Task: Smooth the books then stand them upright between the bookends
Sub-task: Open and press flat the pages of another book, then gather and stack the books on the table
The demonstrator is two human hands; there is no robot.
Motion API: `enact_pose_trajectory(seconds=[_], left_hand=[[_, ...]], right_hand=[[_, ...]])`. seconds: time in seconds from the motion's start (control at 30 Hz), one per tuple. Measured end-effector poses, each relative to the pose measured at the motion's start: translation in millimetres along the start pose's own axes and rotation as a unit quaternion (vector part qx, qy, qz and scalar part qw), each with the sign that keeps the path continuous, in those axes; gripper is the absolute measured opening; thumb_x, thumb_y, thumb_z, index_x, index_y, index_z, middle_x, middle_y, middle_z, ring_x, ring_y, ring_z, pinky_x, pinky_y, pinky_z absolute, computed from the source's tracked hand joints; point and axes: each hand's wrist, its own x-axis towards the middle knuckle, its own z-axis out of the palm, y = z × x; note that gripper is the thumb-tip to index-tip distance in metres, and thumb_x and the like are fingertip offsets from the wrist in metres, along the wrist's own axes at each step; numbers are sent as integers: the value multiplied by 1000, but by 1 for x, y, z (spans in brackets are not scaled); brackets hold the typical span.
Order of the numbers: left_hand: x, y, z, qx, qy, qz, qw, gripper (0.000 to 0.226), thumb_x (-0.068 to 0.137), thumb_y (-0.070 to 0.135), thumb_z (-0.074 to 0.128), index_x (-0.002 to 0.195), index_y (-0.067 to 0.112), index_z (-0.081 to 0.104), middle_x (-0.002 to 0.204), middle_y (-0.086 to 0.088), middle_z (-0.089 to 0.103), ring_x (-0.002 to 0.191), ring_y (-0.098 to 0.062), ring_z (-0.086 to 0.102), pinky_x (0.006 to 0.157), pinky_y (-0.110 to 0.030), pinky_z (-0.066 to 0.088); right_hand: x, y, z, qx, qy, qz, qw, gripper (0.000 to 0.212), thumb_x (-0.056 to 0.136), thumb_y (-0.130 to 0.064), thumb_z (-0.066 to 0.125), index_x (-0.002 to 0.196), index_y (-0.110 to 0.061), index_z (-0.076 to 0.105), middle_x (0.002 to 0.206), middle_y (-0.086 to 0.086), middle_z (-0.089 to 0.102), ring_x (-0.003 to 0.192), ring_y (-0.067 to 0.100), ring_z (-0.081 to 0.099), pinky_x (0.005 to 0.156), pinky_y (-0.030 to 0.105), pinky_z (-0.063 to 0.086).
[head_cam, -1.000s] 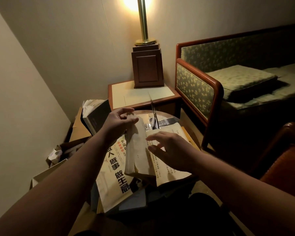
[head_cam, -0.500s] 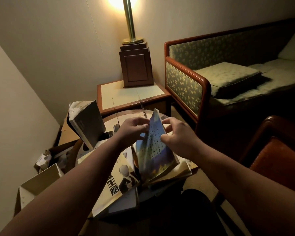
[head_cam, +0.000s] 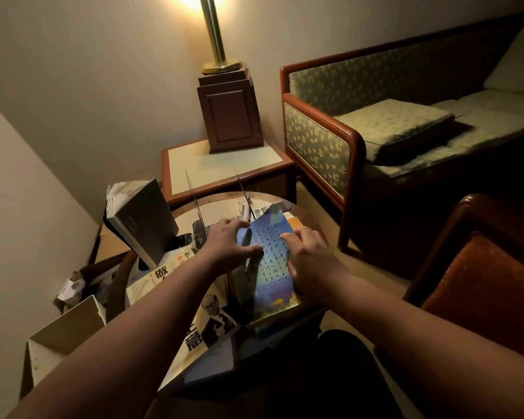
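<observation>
Both hands are on the blue book (head_cam: 271,267). It sits on top of a loose pile on the round table (head_cam: 224,197), cover up, with columns of dark script down its face. The left hand (head_cam: 229,246) holds the left edge where the cover curls up, thumb laid across the blue and fingers bent over the curl. The right hand (head_cam: 307,255) takes the opposite side in a narrow grip, with the thumb on the cover and fingers curved round the right edge.

Just beyond the knuckles stand the bookends (head_cam: 243,193) — thin, clear plates, upright, with nothing between them. To the left, a grey book (head_cam: 142,220) is on end and leaning, its pages fanned at the top, outside the bookends. Under the left forearm lies a white book (head_cam: 164,275) with bold black characters, flat and partly hanging off the near edge of the table.

Behind the table is a side table (head_cam: 191,164) carrying a lamp (head_cam: 214,34) — lit — on a dark wooden base (head_cam: 230,116). A green sofa (head_cam: 390,128) runs along the right wall, and an armchair (head_cam: 484,285) is close by on the right. A cardboard box (head_cam: 61,334) sits on the floor to the left.
</observation>
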Motion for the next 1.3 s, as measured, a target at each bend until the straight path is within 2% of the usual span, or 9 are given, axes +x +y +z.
enact_pose_trajectory(seconds=[0.13,0.27,0.4,0.5,0.6,0.77,0.97,1.1,1.3], left_hand=[[1,-3,-3,-28,-6,4,1000,77,72,60,78,135,25,51,145,-5,46,130,-26,43,106,-48,42],[0,-6,-14,-26,22,14,999,70,67,61,80,122,22,61,125,-1,58,111,-21,54,92,-41,53],[-2,-4,-38,-292,4,-37,956,42,79,26,81,111,4,66,107,-3,67,106,-23,63,76,-24,53],[-6,-6,-47,-421,-78,-98,898,27,86,14,73,111,7,66,113,-8,65,114,-29,58,86,-33,53],[-9,-6,-44,-397,-110,-114,904,39,81,9,77,118,10,64,122,-11,58,114,-32,58,90,-39,56],[-15,-8,-48,-350,-130,-96,923,56,78,12,80,129,11,58,123,-12,58,105,-29,65,78,-35,60],[-24,-16,-62,-298,-159,-63,939,76,73,23,84,140,13,51,124,-11,60,99,-30,70,72,-36,61],[-35,-25,-71,-304,-137,-47,942,73,74,18,85,139,14,51,125,-8,60,100,-28,70,73,-37,61],[-57,-41,-99,-312,-54,-26,948,77,70,20,87,139,13,53,129,-5,59,105,-28,67,73,-37,61]], right_hand=[[0,-1,1,-44,-37,-24,998,58,95,-27,60,146,-11,37,159,17,20,147,36,18,113,53,35],[3,1,6,-35,-68,-48,996,56,99,-27,53,148,-7,36,158,17,26,146,34,21,118,48,27],[11,12,11,-22,-101,-64,993,60,104,-41,35,154,-10,24,162,13,19,149,29,17,119,41,19],[13,16,13,-35,-160,-75,984,94,88,-77,10,158,-14,8,166,7,2,151,23,2,121,39,9],[14,20,19,-36,-164,-80,983,113,72,-89,-4,158,-16,0,166,6,-6,151,21,-7,123,42,5],[15,20,18,-49,-172,-90,980,96,84,-79,12,158,-20,-4,165,1,-10,151,18,-11,119,34,-2],[19,17,20,-54,-168,-115,978,94,85,-80,14,158,-24,-3,166,-2,-8,151,16,-8,117,32,-1],[24,8,24,-63,-171,-136,974,97,81,-85,8,157,-27,-6,165,-4,-9,151,16,-7,123,43,7],[44,-14,38,5,-131,-158,979,100,73,-91,-2,156,-35,-6,164,-12,-9,150,21,8,118,43,20]])
